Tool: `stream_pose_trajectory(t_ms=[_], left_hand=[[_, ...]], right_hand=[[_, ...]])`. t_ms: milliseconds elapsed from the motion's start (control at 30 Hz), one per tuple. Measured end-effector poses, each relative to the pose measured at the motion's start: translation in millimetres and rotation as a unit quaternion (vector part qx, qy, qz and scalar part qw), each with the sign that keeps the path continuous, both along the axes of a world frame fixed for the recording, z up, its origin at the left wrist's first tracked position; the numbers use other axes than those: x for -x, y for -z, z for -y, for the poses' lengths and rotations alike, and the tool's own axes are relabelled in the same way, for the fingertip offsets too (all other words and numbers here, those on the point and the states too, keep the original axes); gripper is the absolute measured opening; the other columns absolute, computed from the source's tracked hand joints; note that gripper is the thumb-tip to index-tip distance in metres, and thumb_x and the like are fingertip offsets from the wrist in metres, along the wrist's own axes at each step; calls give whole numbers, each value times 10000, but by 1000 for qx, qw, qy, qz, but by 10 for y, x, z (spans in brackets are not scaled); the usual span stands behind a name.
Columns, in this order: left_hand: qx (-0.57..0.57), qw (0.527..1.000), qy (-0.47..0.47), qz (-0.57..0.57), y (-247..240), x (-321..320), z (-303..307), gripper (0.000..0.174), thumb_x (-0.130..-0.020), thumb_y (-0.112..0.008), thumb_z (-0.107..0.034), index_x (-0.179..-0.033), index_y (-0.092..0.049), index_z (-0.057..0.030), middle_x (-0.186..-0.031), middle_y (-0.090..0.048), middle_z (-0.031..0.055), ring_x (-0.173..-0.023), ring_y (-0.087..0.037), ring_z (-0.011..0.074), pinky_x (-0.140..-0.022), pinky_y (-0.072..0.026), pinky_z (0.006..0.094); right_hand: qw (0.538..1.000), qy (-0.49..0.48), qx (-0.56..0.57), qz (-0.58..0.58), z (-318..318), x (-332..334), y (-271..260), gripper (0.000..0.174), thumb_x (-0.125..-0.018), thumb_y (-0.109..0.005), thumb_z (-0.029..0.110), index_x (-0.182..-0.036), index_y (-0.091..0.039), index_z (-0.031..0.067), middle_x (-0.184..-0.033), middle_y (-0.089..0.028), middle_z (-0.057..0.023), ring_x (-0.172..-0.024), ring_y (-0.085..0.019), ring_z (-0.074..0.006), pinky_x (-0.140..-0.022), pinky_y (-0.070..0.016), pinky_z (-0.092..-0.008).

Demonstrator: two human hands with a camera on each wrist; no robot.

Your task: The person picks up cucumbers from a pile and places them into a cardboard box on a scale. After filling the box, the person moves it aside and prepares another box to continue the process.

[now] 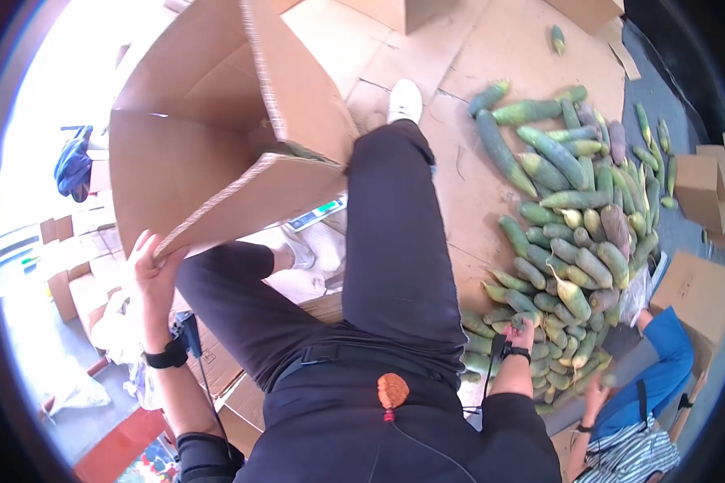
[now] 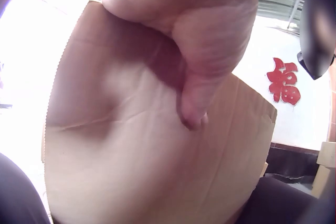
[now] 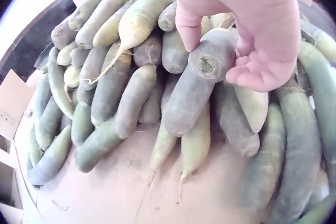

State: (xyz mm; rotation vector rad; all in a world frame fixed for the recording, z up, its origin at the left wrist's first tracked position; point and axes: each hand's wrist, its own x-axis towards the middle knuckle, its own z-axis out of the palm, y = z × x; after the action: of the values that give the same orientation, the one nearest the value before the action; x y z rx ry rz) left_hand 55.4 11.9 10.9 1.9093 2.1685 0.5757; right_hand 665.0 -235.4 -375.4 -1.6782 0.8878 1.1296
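Note:
My left hand grips the near flap of a large open cardboard box; in the left wrist view the thumb lies along the flap's face. The box stands tilted before my left leg, and a little green shows deep inside it. On the right, my right hand reaches to the near side of a big heap of green radishes. Close up in the right wrist view, thumb and fingers pinch the end of one green radish, its round cut top facing the camera. Other radishes lie beneath and around it.
A scale with a lit display shows under the box's edge. Another person in blue reaches toward the heap from the right. More cardboard boxes stand at the right edge. Flattened cardboard covers the floor.

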Motion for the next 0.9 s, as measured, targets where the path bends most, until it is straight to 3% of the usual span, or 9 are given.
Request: stream_pose_trajectory(t_ms=[133, 267, 467, 600, 700, 800, 833, 867, 900], left_hand=[[8, 1000, -7, -28, -96, -99, -22, 148, -713, -707, -18, -760, -571, 13, -687, -441, 82, -618, -491, 197, -557, -392, 303], [11, 998, -10, -64, -167, -95, -13, 190, -706, -724, -60, -729, -546, 4, -677, -450, 105, -604, -514, 249, -550, -405, 327], [-3, 992, -7, -125, -174, -94, 20, 248, -698, -739, -149, -711, -528, -20, -702, -480, 111, -625, -543, 312, -563, -427, 364], [-17, 993, -5, -120, -180, -139, 39, 244, -702, -735, -155, -745, -538, -17, -736, -498, 118, -644, -542, 319, -579, -426, 369], [-12, 995, -15, -95, -164, -142, 53, 248, -719, -729, -157, -779, -537, -13, -757, -493, 123, -653, -541, 309, -587, -418, 358], [-21, 995, -3, -95, -161, -137, 46, 246, -729, -724, -157, -803, -538, -13, -774, -499, 126, -669, -543, 312, -596, -419, 357], [-17, 994, -9, -111, -147, -131, 55, 245, -735, -721, -156, -815, -539, -13, -783, -502, 128, -684, -544, 318, -606, -422, 357], [-18, 994, 4, -105, -122, -105, 61, 245, -735, -721, -156, -815, -539, -13, -783, -502, 128, -684, -544, 318, -606, -422, 357], [-20, 993, 8, -116, -103, -67, 58, 246, -739, -718, -159, -826, -541, -13, -790, -503, 130, -700, -543, 326, -619, -423, 361]], right_hand=[[992, -32, -113, -39, -543, 275, -280, 317, -767, -665, 231, -976, -564, 16, -931, -632, -104, -874, -640, -264, -732, -545, -367], [910, -278, -308, 12, -1613, 654, -1177, 298, -808, -621, 200, -1035, -558, 18, -996, -634, -96, -889, -637, -247, -739, -532, -345], [692, -500, -492, 172, -3152, 1489, -3188, 540, -753, -621, 219, -1207, -528, -59, -1041, -625, -108, -870, -604, -167, -742, -492, -309], [534, -574, -589, 197, -3690, 2204, -4114, 460, -764, -628, 186, -1146, -588, -66, -921, -633, -64, -791, -578, -102, -696, -457, -228], [461, -594, -616, 235, -3889, 2860, -4338, 315, -711, -687, 226, -919, -703, -10, -693, -633, -21, -621, -572, -80, -566, -454, -225], [347, -688, -515, 376, -3851, 3430, -4474, 299, -676, -702, 279, -800, -715, 7, -694, -663, -128, -673, -639, -192, -619, -492, -286], [312, -703, -492, 408, -3860, 3642, -4332, 222, -649, -651, 222, -686, -697, 8, -655, -633, -186, -681, -645, -274, -639, -517, -338], [243, -679, -492, 488, -3866, 3852, -4106, 154, -619, -591, 134, -670, -691, 28, -690, -649, -181, -730, -659, -312, -674, -537, -375], [224, -708, -454, 492, -3806, 3944, -4051, 168, -636, -560, 92, -711, -701, 41, -755, -659, -181, -790, -661, -322, -729, -539, -391]])
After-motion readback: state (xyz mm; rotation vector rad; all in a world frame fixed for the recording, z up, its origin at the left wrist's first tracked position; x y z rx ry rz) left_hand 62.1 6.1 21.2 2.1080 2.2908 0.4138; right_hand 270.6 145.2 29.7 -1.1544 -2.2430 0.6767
